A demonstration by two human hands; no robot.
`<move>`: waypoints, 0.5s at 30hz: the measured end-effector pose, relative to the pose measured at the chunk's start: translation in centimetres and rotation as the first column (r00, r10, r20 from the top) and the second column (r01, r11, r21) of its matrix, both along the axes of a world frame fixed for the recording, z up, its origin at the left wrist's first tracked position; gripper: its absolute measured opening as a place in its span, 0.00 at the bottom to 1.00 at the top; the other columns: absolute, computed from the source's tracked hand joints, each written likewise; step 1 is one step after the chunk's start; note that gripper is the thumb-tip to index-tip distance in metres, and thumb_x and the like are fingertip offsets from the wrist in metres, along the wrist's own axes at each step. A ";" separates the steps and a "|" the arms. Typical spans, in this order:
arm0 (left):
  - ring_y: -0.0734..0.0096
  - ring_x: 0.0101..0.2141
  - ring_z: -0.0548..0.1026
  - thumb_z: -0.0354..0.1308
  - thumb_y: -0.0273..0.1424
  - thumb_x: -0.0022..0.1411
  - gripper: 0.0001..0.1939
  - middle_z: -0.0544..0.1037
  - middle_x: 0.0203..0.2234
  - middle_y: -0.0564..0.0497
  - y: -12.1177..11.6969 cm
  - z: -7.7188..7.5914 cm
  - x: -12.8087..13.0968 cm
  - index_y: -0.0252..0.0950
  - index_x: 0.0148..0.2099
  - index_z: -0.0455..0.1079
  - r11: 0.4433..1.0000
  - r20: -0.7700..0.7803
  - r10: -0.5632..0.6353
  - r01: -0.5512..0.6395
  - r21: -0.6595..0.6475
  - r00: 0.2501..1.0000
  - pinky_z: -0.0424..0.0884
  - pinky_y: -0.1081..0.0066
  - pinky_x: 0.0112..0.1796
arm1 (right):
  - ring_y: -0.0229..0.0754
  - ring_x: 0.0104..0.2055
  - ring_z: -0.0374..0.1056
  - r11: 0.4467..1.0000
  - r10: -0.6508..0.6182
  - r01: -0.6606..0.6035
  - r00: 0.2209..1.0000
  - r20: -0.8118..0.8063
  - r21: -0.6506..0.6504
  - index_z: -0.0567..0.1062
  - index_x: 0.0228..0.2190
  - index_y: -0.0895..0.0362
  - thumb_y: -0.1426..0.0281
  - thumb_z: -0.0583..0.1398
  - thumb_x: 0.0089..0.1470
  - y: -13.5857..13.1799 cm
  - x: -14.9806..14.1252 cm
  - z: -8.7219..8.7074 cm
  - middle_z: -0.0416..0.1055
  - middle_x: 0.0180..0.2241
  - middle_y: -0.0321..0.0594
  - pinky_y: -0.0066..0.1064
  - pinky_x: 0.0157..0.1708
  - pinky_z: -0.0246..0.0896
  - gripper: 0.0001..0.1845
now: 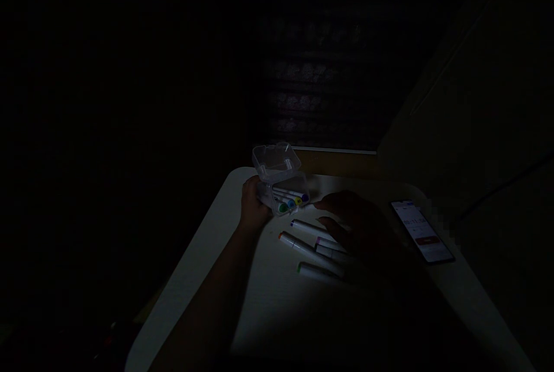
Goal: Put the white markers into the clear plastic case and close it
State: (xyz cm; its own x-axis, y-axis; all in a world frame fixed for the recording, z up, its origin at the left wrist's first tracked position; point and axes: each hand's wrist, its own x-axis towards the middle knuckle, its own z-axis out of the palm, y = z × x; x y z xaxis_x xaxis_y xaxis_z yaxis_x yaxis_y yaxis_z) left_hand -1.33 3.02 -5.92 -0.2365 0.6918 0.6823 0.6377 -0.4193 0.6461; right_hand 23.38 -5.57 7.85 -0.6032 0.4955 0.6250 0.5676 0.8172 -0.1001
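A clear plastic case (289,177) lies on its side with its lid (276,160) raised. My left hand (254,205) is closed around the left end of this case. Inside it are several white markers with round coloured ends, among them a green-ended marker (283,207). To the right of the case, my right hand (346,213) hovers with thumb and fingers apart and nothing visible between them. Below that hand lie several loose markers: one blue-tipped marker (309,228), one orange-tipped marker (309,252) and one green-tipped marker (318,271), plus others partly hidden by the hand's shadow.
A phone (422,232) with a lit timer screen rests at the right side of the white table (268,303). Beyond the far edge stands a dark patterned surface (303,83), with a wall (476,101) to the right. The surroundings are very dark.
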 end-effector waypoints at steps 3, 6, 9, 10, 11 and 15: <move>0.50 0.48 0.69 0.63 0.31 0.44 0.30 0.69 0.47 0.42 0.0 -0.2 -0.1 0.38 0.52 0.62 1.000 0.021 -0.024 0.024 0.013 0.999 0.66 0.54 0.46 | 0.42 0.41 0.71 0.981 -0.061 0.086 0.988 0.143 -0.172 0.73 0.43 0.57 0.70 0.53 0.59 1.2 -0.4 -1.4 0.75 0.41 0.43 0.33 0.41 0.67 0.13; 0.50 0.47 0.69 0.64 0.31 0.44 0.31 0.69 0.47 0.41 0.1 -0.3 -0.2 0.37 0.52 0.62 0.999 0.039 -0.034 0.034 -0.001 0.999 0.67 0.54 0.45 | 0.42 0.43 0.70 0.936 -0.068 0.166 0.951 0.300 -0.312 0.74 0.43 0.58 0.71 0.53 0.58 2.2 -1.6 -3.4 0.74 0.42 0.44 0.33 0.43 0.65 0.13; 0.50 0.46 0.69 0.64 0.32 0.45 0.29 0.70 0.46 0.41 0.2 -0.3 -0.1 0.36 0.51 0.62 0.999 0.032 -0.033 0.033 -0.001 0.999 0.67 0.54 0.44 | 0.43 0.45 0.69 0.916 -0.040 0.180 0.931 0.363 -0.360 0.75 0.41 0.57 0.72 0.55 0.57 2.8 -2.9 -5.3 0.74 0.42 0.43 0.34 0.46 0.63 0.13; 0.50 0.46 0.69 0.64 0.32 0.45 0.29 0.70 0.45 0.41 0.1 -0.2 -0.1 0.36 0.50 0.63 0.999 0.029 -0.034 0.034 0.005 0.999 0.67 0.54 0.44 | 0.43 0.46 0.68 0.910 -0.037 0.186 0.926 0.376 -0.370 0.75 0.42 0.57 0.72 0.55 0.56 3.0 -3.2 -5.9 0.74 0.42 0.43 0.34 0.47 0.62 0.13; 0.50 0.46 0.69 0.64 0.33 0.45 0.29 0.70 0.45 0.41 0.1 -0.1 0.0 0.36 0.50 0.63 0.999 0.030 -0.034 0.034 0.009 0.999 0.67 0.54 0.44 | 0.44 0.46 0.68 0.906 -0.037 0.193 0.923 0.383 -0.378 0.75 0.42 0.57 0.73 0.56 0.55 3.1 -3.4 -6.4 0.74 0.42 0.43 0.35 0.48 0.61 0.13; 0.51 0.47 0.69 0.62 0.33 0.46 0.28 0.70 0.45 0.41 -0.1 0.1 0.1 0.37 0.51 0.63 0.999 0.047 -0.037 0.037 -0.006 0.998 0.67 0.55 0.44 | 0.45 0.47 0.67 0.891 -0.059 0.226 0.917 0.394 -0.394 0.75 0.44 0.57 0.75 0.57 0.52 3.6 -3.5 -7.8 0.74 0.44 0.45 0.36 0.49 0.60 0.16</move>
